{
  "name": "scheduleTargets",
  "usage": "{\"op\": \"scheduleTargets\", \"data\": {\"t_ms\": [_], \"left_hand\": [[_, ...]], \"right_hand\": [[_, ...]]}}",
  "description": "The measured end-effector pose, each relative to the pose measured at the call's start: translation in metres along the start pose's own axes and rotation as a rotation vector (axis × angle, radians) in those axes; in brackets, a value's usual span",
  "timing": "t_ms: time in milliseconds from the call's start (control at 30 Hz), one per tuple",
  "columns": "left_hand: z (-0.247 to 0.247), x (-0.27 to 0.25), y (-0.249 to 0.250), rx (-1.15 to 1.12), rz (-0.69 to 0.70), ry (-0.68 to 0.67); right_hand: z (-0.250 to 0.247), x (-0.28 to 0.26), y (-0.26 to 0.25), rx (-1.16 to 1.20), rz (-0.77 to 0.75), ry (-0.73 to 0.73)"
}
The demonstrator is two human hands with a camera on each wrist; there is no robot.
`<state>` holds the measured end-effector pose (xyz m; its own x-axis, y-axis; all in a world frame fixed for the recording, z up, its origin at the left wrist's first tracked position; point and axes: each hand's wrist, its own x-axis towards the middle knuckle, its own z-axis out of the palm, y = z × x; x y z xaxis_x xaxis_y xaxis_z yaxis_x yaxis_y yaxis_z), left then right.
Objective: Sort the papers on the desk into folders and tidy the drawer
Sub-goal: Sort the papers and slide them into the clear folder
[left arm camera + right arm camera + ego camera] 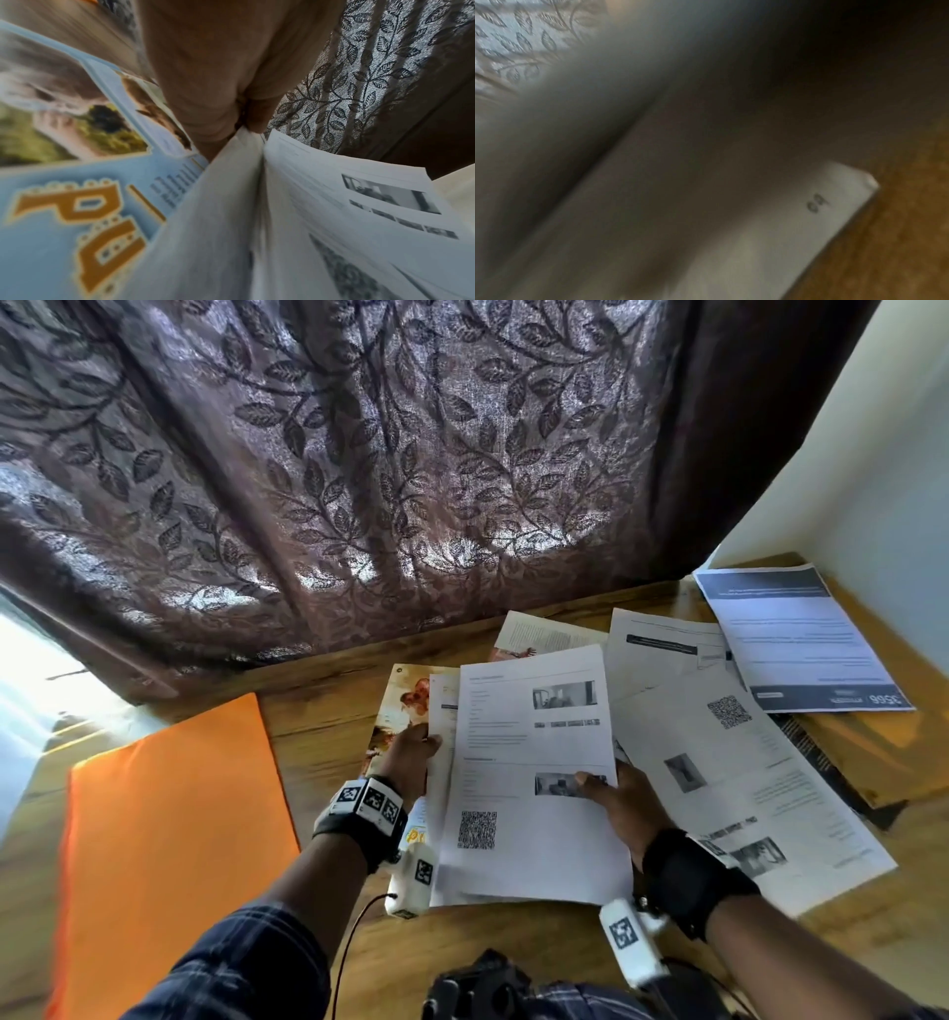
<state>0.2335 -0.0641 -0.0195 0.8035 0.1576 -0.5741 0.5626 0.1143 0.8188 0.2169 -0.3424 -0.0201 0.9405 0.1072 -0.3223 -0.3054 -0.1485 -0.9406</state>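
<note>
A stack of white printed sheets (529,762) with photos and a QR code is held above the wooden desk (328,701). My left hand (411,757) pinches the stack's left edge, thumb on top; the left wrist view shows the same pinch on the sheets (321,213). My right hand (613,796) grips the stack's right edge, thumb on the top page. A colourful magazine (400,706) lies under the left hand, its blue cover (77,203) close up. An orange folder (169,839) lies flat at the left. The right wrist view is blurred, showing paper (757,233) over the desk.
More loose sheets (734,773) spread across the desk to the right, with a dark-headed page (796,639) by the white wall (873,480). A brown envelope (873,752) lies under them. A leaf-patterned curtain (359,454) hangs behind the desk.
</note>
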Motion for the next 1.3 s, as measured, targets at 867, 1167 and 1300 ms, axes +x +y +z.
{"op": "scheduleTargets", "data": {"t_ms": [867,1167,1300], "left_hand": [[0.008,-0.075,0.056,-0.038,0.722,-0.199],[0.022,-0.09,0.045,-0.158,0.796,-0.104],[0.018,-0.09,0.032,-0.191,0.739,-0.189]], "right_hand": [[-0.003,-0.011,-0.052,0.449,-0.204,0.03],[-0.006,-0.031,-0.076,0.317,-0.349,0.086],[-0.008,-0.032,-0.065,0.275,-0.28,0.015]]}}
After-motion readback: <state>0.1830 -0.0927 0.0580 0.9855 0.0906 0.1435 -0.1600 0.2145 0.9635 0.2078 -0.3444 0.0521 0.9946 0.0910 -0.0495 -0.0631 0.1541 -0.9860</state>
